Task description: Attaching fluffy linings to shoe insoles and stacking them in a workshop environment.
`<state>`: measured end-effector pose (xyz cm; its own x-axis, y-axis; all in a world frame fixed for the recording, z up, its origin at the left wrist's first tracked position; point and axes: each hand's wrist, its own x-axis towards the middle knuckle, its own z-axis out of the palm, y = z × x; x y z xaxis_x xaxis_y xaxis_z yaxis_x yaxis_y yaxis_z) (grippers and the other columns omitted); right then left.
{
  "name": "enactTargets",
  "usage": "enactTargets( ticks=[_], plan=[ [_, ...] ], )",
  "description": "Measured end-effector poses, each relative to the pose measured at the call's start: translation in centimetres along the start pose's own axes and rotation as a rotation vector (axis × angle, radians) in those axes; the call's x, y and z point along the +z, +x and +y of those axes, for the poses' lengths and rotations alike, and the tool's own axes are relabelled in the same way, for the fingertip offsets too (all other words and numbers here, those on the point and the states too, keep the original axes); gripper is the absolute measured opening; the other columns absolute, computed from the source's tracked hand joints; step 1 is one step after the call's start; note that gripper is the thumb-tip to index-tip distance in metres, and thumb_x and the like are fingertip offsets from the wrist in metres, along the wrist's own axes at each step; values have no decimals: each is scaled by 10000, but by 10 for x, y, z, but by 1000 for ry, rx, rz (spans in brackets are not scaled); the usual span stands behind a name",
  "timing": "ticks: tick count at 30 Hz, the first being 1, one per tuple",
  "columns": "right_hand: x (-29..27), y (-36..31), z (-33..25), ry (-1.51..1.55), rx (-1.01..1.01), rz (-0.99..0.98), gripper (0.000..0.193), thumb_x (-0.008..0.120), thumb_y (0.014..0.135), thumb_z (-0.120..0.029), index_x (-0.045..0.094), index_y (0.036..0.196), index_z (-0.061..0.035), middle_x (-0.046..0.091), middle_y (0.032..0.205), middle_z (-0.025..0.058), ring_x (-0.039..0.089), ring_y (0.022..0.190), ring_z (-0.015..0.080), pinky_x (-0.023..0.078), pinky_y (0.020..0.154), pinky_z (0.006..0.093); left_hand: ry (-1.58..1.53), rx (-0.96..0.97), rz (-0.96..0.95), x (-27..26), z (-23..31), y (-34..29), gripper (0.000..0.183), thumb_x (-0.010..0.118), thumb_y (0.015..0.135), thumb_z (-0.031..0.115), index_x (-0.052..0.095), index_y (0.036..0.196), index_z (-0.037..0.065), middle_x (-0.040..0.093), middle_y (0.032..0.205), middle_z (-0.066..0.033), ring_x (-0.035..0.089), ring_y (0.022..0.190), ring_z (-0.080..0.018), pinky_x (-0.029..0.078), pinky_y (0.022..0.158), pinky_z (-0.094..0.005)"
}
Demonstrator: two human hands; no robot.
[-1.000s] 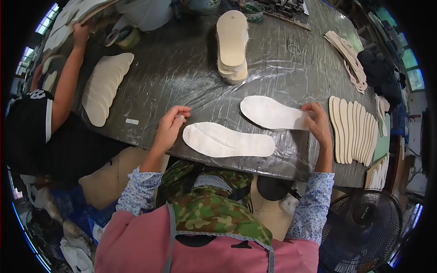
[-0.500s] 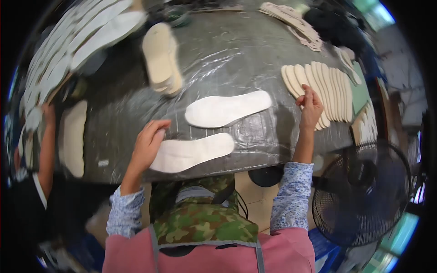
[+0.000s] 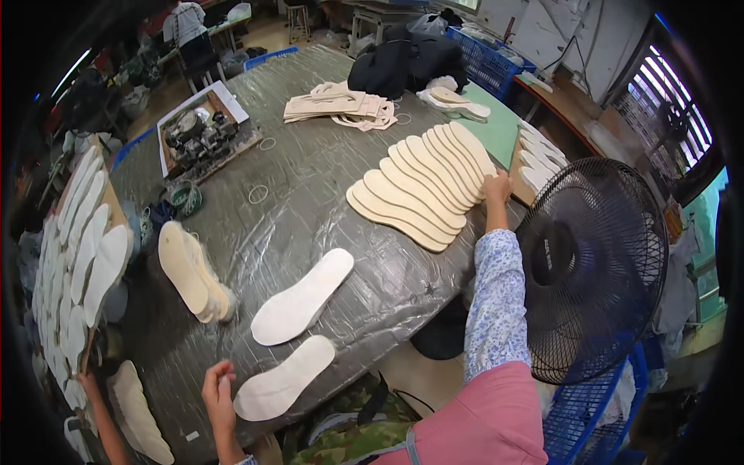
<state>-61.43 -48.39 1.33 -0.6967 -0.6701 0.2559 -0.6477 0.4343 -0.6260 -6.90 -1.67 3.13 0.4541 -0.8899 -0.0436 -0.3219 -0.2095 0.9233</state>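
Note:
My right hand is at the right end of a fanned row of cream insoles, its fingers closed at the edge of the last one. My left hand holds nothing; its fingers are loosely bent and apart. Just right of it, near the table's front edge, lies a white insole. Beyond that one lies a second white insole, apart from it and roughly parallel.
A stack of cream insoles stands left on the plastic-covered table. A board of white insoles and a co-worker's arm are further left. Pale cut-outs and dark cloth lie farther back. A fan stands right.
The view has swung to the right. My right hand has moved from the left part of the fanned row to its right end. My left hand has drawn slightly away from the near white insole.

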Motion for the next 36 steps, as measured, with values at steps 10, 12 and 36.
enactTargets(
  ticks=[10,12,36],
  plan=[
    [28,49,1,-778,-1074,-691,195,643,819,-191,663,680,-57,602,615,74,540,473,222,424,448,338,75,-98,147,-30,-2,-10,263,470,909,25,617,1122,-24,675,1008,-126,660,840,-171,521,775,-293],
    [26,29,-75,-582,-1092,-673,194,636,819,-194,657,679,-62,591,616,61,531,480,208,418,453,328,48,-107,193,-27,5,-12,262,477,913,25,616,1130,-25,675,1008,-120,654,847,-158,517,788,-290],
    [52,25,-47,892,584,-857,204,522,903,-163,560,932,36,626,806,157,622,680,255,519,565,348,193,154,-111,9,69,54,293,465,858,-47,615,1109,-19,625,1011,-133,607,886,-215,488,809,-313]
  ],
)
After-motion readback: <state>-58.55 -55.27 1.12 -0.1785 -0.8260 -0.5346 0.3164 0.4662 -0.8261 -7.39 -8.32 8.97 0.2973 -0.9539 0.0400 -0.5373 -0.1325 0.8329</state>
